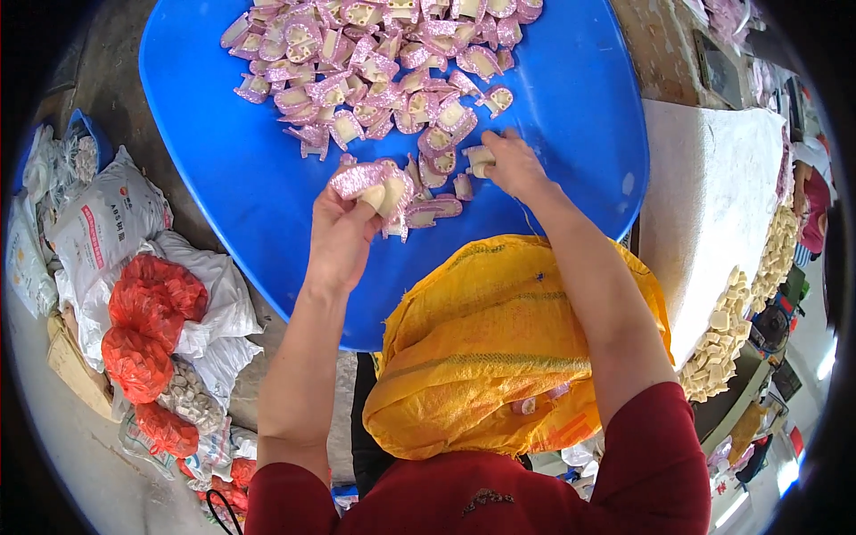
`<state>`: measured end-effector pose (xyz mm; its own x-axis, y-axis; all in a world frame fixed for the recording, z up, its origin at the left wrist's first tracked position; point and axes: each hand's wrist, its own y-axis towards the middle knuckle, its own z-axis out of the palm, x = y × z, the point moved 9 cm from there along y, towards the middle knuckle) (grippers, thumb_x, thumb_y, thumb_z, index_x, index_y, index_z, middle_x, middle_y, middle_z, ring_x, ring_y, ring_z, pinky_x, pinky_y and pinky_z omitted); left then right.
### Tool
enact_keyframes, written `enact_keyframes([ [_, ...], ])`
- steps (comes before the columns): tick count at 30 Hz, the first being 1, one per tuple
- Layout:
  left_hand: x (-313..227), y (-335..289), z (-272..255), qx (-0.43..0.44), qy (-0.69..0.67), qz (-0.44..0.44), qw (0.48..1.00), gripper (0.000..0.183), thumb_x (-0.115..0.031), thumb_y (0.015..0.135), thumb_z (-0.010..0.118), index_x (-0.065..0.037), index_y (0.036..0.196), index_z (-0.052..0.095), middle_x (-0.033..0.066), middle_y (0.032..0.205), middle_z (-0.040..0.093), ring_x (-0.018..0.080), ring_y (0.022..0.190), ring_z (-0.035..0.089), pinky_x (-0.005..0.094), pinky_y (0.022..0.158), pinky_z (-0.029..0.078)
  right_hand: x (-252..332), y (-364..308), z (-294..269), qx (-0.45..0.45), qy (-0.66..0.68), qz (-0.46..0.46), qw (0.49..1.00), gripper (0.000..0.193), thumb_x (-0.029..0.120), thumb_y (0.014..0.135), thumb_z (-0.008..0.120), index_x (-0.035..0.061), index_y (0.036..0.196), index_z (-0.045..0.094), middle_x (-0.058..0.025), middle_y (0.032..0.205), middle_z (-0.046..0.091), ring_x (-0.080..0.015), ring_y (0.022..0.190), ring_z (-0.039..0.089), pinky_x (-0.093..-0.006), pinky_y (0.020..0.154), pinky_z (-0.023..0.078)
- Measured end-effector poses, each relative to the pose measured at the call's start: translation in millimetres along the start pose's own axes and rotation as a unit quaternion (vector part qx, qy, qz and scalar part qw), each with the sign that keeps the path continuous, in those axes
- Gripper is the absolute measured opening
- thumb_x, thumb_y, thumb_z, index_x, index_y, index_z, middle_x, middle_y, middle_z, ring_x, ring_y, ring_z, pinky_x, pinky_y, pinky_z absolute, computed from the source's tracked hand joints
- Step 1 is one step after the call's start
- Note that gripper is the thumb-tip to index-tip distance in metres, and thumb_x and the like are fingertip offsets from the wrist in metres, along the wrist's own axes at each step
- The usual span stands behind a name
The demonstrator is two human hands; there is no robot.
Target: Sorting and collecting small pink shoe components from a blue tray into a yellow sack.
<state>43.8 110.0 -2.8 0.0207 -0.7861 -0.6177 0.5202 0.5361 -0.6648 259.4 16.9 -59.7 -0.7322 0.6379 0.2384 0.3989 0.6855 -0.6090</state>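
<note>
My left hand is closed around a pink glittery shoe heel, its cream plastic side next to my thumb. To the right, my right hand pinches a cream-coloured heel near the edge of the pile. Both hands are over a large blue tub. A heap of similar pink glittery heels with cream insides covers its far middle, and several loose ones lie between my hands. My fingertips partly hide both held pieces.
A yellow woven sack lies across my lap against the tub's near edge. On the left are white sacks and red plastic bags. At right, cream pieces lie beside a white sheet; a person is beyond.
</note>
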Motion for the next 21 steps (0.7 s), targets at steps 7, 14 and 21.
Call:
enact_keyframes([
  [7,-23.8,-124.9,107.5,0.409,0.108,0.026,0.906,0.032,-0.004,0.083,0.066,-0.003,0.114,0.056,0.0116,0.098,0.066,0.0242,0.094,0.064,0.0360,0.083,0.051,43.1,-79.6,-100.4,0.081,0.229,-0.214,0.946,0.028,0.020,0.083,0.064,0.0058,0.107,0.061,-0.0109,0.096,0.063,-0.0274,0.087,0.062,-0.0371,0.074,0.048],
  [14,47.0,-223.7,150.2,0.497,0.381,0.134,0.768,0.043,0.004,0.079,0.056,-0.006,0.121,0.054,0.0204,0.125,0.050,0.0319,0.108,0.056,0.0395,0.096,0.044,55.7,-285.0,-101.6,0.366,0.205,-0.293,0.859,0.029,0.017,0.082,0.070,0.0067,0.108,0.064,-0.0100,0.099,0.065,-0.0276,0.091,0.062,-0.0367,0.080,0.050],
  [21,-33.5,-84.3,69.5,0.121,0.574,0.236,0.775,0.041,0.001,0.072,0.066,-0.012,0.111,0.062,0.0134,0.112,0.059,0.0317,0.109,0.052,0.0403,0.096,0.041,44.3,-160.6,-100.2,0.160,0.192,-0.174,0.953,0.039,0.023,0.085,0.065,0.0069,0.120,0.057,-0.0154,0.117,0.057,-0.0267,0.113,0.053,-0.0412,0.089,0.046],
])
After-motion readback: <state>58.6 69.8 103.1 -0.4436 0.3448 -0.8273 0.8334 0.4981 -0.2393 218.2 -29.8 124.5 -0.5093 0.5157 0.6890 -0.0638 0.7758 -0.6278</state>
